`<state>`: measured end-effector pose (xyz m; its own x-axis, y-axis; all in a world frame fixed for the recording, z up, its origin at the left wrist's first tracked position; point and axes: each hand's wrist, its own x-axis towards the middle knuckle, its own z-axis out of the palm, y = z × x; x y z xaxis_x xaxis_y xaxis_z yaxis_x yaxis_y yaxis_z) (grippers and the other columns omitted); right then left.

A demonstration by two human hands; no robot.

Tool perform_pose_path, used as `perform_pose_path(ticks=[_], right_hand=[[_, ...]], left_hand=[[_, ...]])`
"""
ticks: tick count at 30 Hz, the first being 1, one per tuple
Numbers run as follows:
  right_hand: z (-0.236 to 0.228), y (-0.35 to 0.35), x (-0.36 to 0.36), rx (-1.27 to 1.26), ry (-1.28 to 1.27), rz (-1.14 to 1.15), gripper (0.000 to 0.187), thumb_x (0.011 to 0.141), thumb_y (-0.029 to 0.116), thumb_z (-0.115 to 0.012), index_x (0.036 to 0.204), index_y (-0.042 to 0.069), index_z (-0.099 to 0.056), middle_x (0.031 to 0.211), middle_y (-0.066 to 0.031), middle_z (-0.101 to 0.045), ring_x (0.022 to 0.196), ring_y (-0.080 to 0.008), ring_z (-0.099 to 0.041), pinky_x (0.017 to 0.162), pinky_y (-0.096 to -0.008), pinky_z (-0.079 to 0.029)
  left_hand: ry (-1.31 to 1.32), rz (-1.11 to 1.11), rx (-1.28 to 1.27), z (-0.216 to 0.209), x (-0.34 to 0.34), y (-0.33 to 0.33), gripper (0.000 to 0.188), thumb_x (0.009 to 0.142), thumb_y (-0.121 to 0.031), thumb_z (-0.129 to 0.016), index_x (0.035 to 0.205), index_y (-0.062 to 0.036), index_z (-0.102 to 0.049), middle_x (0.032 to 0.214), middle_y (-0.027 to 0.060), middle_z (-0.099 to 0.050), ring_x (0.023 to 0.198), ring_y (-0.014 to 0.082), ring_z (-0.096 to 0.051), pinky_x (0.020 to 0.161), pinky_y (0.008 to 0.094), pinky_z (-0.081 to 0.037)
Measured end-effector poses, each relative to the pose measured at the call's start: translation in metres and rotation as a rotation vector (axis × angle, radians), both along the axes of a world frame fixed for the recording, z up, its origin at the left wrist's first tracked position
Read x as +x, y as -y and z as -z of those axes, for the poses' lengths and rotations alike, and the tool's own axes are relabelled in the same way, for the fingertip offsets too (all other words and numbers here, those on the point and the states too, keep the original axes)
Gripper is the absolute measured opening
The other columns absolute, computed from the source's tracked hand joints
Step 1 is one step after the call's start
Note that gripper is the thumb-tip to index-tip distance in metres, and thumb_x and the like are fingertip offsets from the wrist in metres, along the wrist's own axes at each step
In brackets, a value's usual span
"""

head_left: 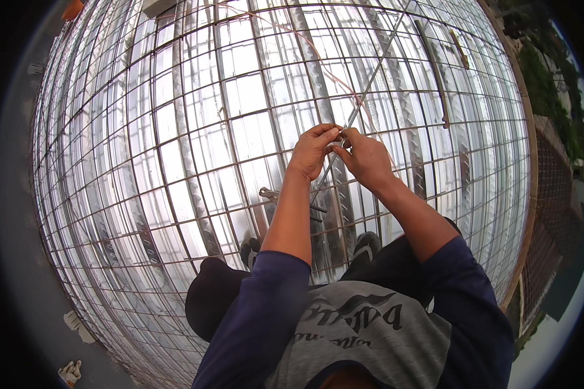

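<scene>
My left hand (311, 152) and my right hand (368, 159) meet in front of me, each with its fingertips pinched together. Between them is something small and shiny, mostly covered by the fingers; its kind cannot be made out. A long thin grey rod or pipe (377, 68) runs diagonally under the hands and on toward my feet. Beneath lies a steel rebar mesh (230, 117) over shiny ribbed metal decking (175, 159). Pliers (268, 193) rest on the mesh beside my left forearm, which covers their middle.
A thin reddish cable (318, 55) curves across the mesh toward my hands. Farther right lies a dark bar (433, 71). A pale box (157, 7) stands at the far left. A brown edge board (532, 162) borders the deck's right side, with a tiled roof (555, 185) beyond.
</scene>
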<state>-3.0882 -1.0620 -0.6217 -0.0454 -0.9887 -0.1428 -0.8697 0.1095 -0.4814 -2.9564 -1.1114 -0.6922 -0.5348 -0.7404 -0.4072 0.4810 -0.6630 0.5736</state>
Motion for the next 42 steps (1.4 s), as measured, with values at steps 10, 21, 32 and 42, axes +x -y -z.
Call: perform_pose_path(ticks=[10,21,32,42], right_hand=[[-0.014,0.000,-0.015,0.078,0.462,0.151,0.019,0.087,0.016,-0.058,0.091,-0.002,-0.061,0.073,-0.0153,-0.066,0.065,-0.0258,-0.064,0.062,-0.0376,-0.049],[-0.046,0.007,-0.052,0.236,1.008,0.132,0.017,0.092,0.017,-0.059,0.092,0.000,-0.062,0.075,-0.0046,-0.064,0.067,-0.0090,-0.058,0.065,-0.0242,-0.048],[-0.041,0.006,-0.059,0.187,0.640,0.158,0.023,0.093,0.018,-0.055,0.100,-0.004,-0.061,0.075,-0.0041,-0.062,0.066,-0.0088,-0.056,0.064,-0.0245,-0.046],[-0.049,0.008,-0.056,0.327,0.744,0.211,0.026,0.089,0.020,-0.057,0.098,-0.004,-0.062,0.076,-0.0078,-0.065,0.066,-0.0124,-0.060,0.061,-0.0284,-0.047]], left_hand=[[0.214,0.021,-0.217,-0.024,-0.002,-0.002,0.023,0.091,-0.019,-0.060,0.104,0.0005,-0.060,0.097,0.0087,-0.061,0.092,0.0179,-0.058,0.088,0.0353,-0.047],[-0.067,-0.068,-0.039,-0.052,-0.031,0.006,0.017,0.092,-0.018,-0.059,0.099,-0.0026,-0.059,0.083,0.0050,-0.062,0.079,0.0171,-0.059,0.078,0.0353,-0.047],[0.267,-0.149,-0.338,-0.061,-0.049,0.003,0.019,0.093,-0.015,-0.056,0.104,0.0012,-0.058,0.088,0.0092,-0.066,0.085,0.0183,-0.064,0.087,0.0347,-0.048],[0.543,-0.215,-0.494,-0.072,-0.043,0.005,0.023,0.095,-0.015,-0.053,0.104,0.0052,-0.059,0.082,0.0090,-0.066,0.079,0.0166,-0.062,0.079,0.0305,-0.047]])
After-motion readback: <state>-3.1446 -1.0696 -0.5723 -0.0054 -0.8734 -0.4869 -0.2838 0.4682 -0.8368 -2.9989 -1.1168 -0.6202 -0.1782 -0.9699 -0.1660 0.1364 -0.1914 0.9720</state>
